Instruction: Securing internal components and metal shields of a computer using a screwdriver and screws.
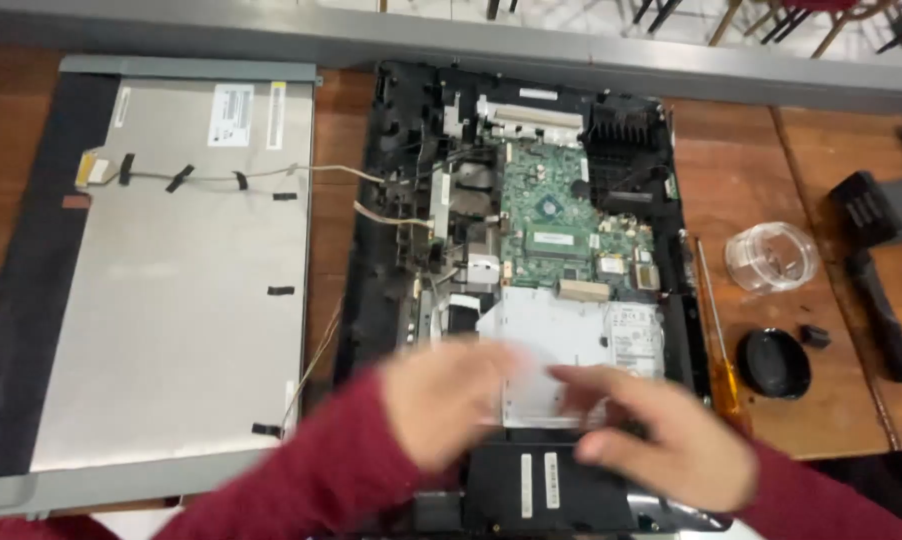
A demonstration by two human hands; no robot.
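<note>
On a wooden table [741,170], the blurred left hand [451,395] and right hand [661,435] hover loose-fingered, holding nothing, over the opened computer chassis [391,200] beside a detached display panel [171,300].

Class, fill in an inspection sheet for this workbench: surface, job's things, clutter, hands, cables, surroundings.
Surface: brown wooden table.
Job's things: opened computer chassis with green circuit board; silver drive cage under the hands.
Clutter: grey display panel face down, screwdriver, clear round container, black round cap.
Hands: left hand and right hand blurred, over the drive cage; grip unclear.
Cables: thin wires run from panel to chassis.
Surroundings: chair legs beyond the table.
</note>
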